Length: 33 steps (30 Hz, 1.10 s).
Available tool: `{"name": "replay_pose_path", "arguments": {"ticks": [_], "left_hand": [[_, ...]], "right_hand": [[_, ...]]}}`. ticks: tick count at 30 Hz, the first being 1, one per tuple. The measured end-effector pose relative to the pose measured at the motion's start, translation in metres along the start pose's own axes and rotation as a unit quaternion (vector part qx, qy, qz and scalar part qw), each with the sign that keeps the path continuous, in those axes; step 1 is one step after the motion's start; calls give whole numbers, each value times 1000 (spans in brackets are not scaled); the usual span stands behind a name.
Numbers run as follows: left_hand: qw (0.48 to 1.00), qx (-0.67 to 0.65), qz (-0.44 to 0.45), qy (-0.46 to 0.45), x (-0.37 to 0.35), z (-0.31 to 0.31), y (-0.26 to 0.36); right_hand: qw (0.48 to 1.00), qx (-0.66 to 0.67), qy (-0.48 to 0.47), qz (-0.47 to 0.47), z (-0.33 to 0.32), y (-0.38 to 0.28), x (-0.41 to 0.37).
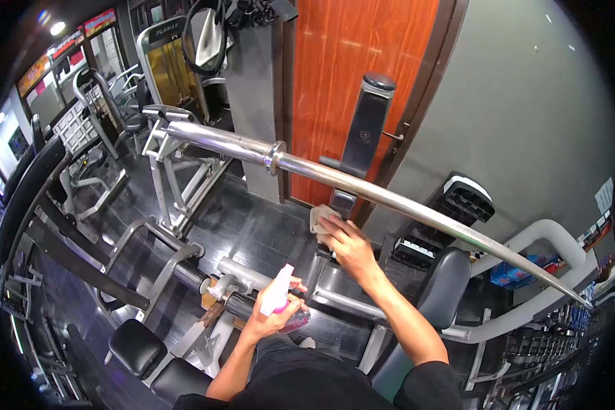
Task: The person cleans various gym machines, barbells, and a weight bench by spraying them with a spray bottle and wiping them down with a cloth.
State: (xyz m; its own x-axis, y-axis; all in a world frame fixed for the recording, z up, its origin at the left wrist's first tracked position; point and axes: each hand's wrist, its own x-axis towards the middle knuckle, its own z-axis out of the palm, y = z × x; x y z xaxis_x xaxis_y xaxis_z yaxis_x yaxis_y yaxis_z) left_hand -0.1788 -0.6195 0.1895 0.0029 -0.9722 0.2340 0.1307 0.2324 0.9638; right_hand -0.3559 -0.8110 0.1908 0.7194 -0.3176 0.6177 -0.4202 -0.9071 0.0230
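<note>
My left hand [265, 320] is wrapped round a spray bottle [277, 290] with a white spray head and dark pinkish liquid low in its body. Further forward, my right hand [350, 251] presses a beige-grey cloth [319, 217] at the top of a metal post of the gym bench, its fingers bent over the cloth. A steel barbell [389, 198] without plates slants across the view above both hands. Behind my right forearm is a dark padded backrest [436, 290]. A black roller pad [240, 305] lies just beside my left hand.
Ahead stand a reddish wooden door [328, 48] and a grey wall [526, 89]. Black step platforms [461, 198] lean there. Gym machines [167, 61] fill the left side, with a black seat pad [138, 346] nearby. A dumbbell rack [547, 355] is at the right.
</note>
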Motion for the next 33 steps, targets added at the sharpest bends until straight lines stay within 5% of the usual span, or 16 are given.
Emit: {"name": "replay_pose_path", "arguments": {"ticks": [2,4,9,10,13,17,22,24,26,29,32,33], "left_hand": [[1000,-14,-1,26,-7,-1,-5],[999,-13,-4,50,-11,-1,-9],[999,-11,-29,19,-13,-4,-12],[999,-26,-29,20,-13,-3,-14],[998,-16,-56,6,-7,-2,-11],[998,-39,-49,2,5,3,-16],[998,-53,-14,10,9,6,-15],[998,-60,7,17,9,6,-15],[998,-65,-2,-4,7,4,-11],[998,-51,-25,-37,3,4,-7],[997,-16,-43,-63,3,11,1],[997,1,-35,-65,5,16,5]], "right_hand": [[957,180,-103,202,9,-9,-18],[923,300,-66,230,-4,-4,-14],[882,319,-239,250,-54,7,4],[882,318,-239,251,-56,7,4],[992,59,-18,114,-63,-2,12],[994,-101,47,-3,-16,7,9],[999,0,20,27,2,-15,-12],[973,140,-33,181,-6,-16,-20],[956,214,-69,190,-19,-12,-21],[719,521,177,424,-13,-26,-48],[478,714,253,444,-31,-58,-43],[446,711,235,490,-37,-71,-45]]}}
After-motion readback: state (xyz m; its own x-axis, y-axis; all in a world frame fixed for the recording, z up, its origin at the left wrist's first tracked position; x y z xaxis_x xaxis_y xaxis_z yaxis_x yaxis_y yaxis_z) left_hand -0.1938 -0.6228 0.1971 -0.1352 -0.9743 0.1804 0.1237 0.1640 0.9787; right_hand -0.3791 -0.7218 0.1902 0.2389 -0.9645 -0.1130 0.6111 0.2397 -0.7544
